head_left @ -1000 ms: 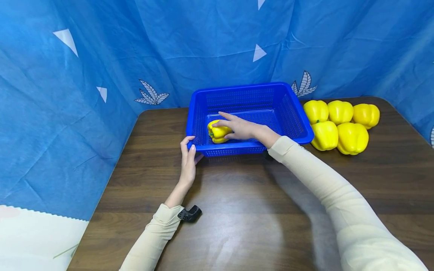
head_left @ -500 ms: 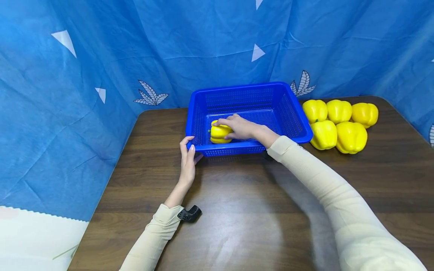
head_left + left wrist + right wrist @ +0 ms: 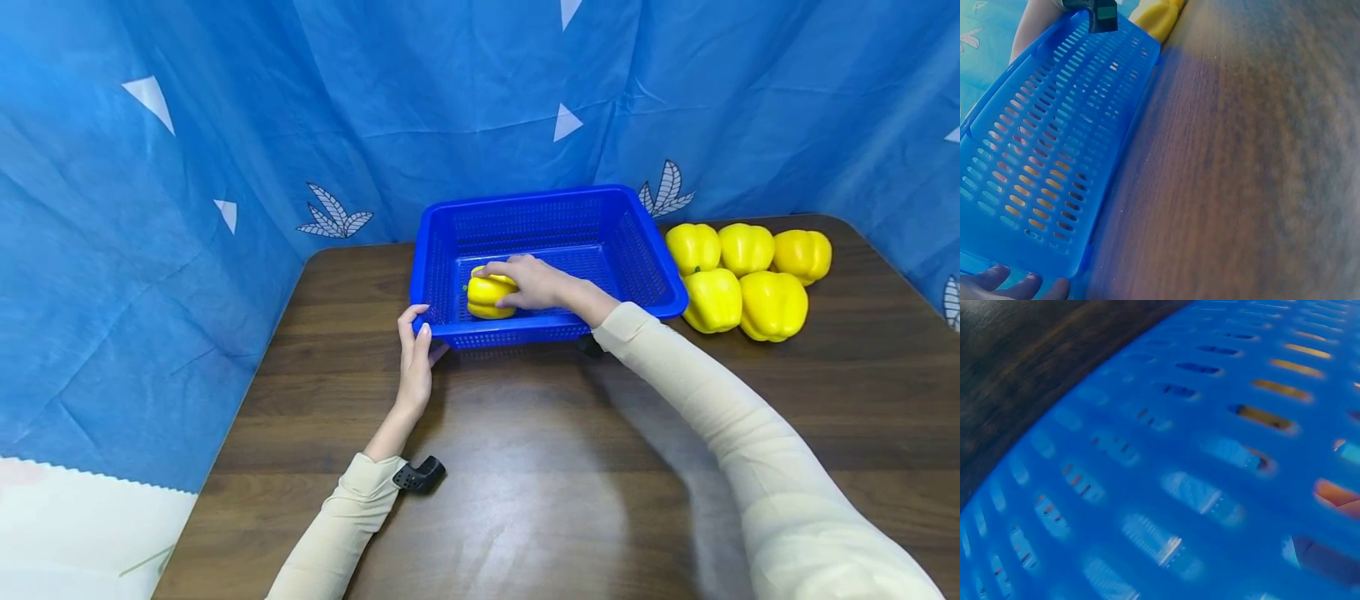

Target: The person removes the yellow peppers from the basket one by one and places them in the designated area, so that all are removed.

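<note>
A blue perforated plastic basket [image 3: 510,327] stands at the back of the table. My left hand [image 3: 415,367] grips its near left corner, fingers over the rim; in the left wrist view its fingertips [image 3: 1027,286] show at the basket's lower edge. Reaching over the near wall, my right hand [image 3: 534,283] holds a yellow bell pepper [image 3: 489,300] on the basket floor, fingers over its top and thumb at its near side. The pepper's stem points left. Only the basket wall [image 3: 1147,450] fills the right wrist view, with orange-yellow showing through some slots.
Several yellow bell peppers [image 3: 712,300] sit close together in two rows just right of the basket. A blue patterned curtain [image 3: 480,92] hangs behind the brown wooden table [image 3: 517,467]. A black wrist device [image 3: 420,475] sticks out from the left sleeve.
My right hand's fingers have drawn in from spread to curled round the bell pepper. The pepper has turned and shifted slightly right. My left hand stays at the basket corner.
</note>
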Available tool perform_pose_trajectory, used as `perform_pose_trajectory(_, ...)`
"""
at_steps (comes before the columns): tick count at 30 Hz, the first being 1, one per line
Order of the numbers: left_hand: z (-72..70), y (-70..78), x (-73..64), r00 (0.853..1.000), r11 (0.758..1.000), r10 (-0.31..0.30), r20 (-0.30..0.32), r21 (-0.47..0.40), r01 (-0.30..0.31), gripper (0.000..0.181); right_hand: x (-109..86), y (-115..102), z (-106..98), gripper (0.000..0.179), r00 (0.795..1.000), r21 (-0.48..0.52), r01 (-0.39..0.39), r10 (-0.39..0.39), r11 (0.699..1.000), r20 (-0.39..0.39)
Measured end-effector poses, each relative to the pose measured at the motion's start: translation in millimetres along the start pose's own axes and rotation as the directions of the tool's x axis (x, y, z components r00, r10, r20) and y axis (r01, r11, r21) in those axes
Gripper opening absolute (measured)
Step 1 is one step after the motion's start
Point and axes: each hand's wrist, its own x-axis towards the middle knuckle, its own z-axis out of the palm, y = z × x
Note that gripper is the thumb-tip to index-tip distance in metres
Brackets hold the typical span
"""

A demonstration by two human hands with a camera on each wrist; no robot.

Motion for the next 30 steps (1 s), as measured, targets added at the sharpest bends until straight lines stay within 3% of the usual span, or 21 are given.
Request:
perform_pose_trajectory(10, 2.6, 1.6, -1.2, 1.0, 0.999, 0.009, -0.018, -0.038, -0.009, 0.04, -18.6, 2.9, -25.3, 0.052, 0.991, 0.071, 0.001, 0.009, 0.997, -0.136)
perform_pose_trajectory(22, 4.0, -0.1, -4.7, 1.0, 0.999, 0.005, -0.027, -0.039, -0.006, 0.04, -50.7, 19.6, -44.0, 0.056, 0.976, 0.168, -0.045, 0.08, 0.985, -0.205)
perform_pose_trajectory(30, 3.1, 0.2, -3.7, 1.0, 1.0, 0.007, -0.021, -0.03, -0.007, 0.04, -74.3, 30.3, -62.2, 0.058, 0.948, 0.211, -0.032, 0.096, 0.977, -0.304)
